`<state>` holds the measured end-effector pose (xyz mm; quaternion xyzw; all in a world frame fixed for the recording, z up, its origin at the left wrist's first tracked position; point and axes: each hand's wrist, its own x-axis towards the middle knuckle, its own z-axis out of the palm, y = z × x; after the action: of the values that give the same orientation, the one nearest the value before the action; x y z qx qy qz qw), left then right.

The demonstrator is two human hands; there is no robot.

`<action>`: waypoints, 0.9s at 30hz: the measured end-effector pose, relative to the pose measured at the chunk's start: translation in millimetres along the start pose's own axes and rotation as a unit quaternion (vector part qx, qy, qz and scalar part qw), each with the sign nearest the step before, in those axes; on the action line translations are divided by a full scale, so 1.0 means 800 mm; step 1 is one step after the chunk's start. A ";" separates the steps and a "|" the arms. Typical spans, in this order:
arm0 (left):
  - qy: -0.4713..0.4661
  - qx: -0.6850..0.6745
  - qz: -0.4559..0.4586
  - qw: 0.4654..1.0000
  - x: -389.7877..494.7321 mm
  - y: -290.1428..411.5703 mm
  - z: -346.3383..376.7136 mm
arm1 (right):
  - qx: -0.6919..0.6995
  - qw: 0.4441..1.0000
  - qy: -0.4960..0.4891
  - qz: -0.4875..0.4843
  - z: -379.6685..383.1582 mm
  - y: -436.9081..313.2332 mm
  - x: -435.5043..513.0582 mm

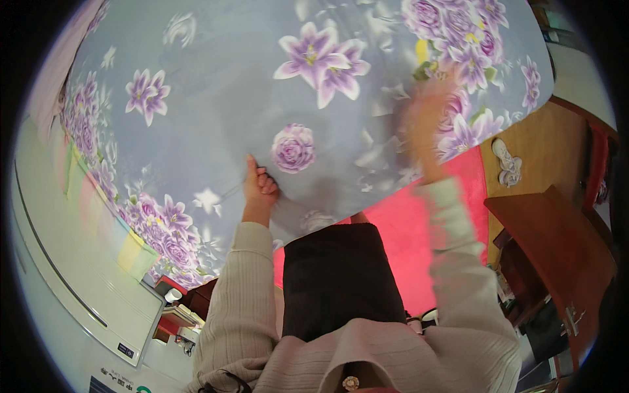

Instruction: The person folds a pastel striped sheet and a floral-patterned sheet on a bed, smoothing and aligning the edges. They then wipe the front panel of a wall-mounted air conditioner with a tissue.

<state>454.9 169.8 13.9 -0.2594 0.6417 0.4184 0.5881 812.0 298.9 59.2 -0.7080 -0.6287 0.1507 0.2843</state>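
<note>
A grey-blue floral sheet (221,108) printed with purple lilies and roses spreads before me. My left hand (261,186) is closed on the sheet just left of a single printed rose, with the thumb pointing up and faint creases running from the fist. On the right, my right hand (432,110) is blurred over the sheet near its large printed bouquet; its fingers cannot be made out. The near edge of the sheet runs slantwise just beyond my black skirt.
A bright pink mat (403,245) lies below the sheet's near edge. White shoes (507,162) sit on the wooden floor at right, near a brown wooden door (555,236). A white refrigerator (88,275) and a shelf with a white cup (173,295) are at left.
</note>
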 end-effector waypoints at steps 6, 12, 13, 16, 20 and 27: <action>-0.008 -0.050 -0.032 0.998 -0.006 0.006 0.006 | 0.080 0.951 -0.198 -0.224 0.112 -0.129 -0.153; 0.003 0.003 0.001 1.000 -0.014 0.008 0.008 | -0.160 0.963 -0.183 -0.119 -0.066 0.130 -0.078; 0.019 0.002 0.008 1.000 -0.014 0.007 0.008 | -0.241 0.957 -0.048 -0.153 -0.112 0.183 -0.053; 0.021 0.010 0.029 0.999 -0.014 0.006 0.008 | -0.417 0.890 0.004 0.187 -0.207 0.284 -0.006; 0.022 0.011 0.033 0.999 -0.017 0.004 0.009 | -0.270 0.953 0.110 -0.081 -0.174 0.244 0.046; 0.034 0.004 0.025 0.999 -0.022 0.002 0.002 | -0.058 0.876 -0.157 -0.451 -0.002 0.034 0.122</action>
<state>457.3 169.2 31.4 -0.2556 0.6692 0.4213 0.5562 850.5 392.2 58.6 -0.3297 -0.9240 0.0782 0.1775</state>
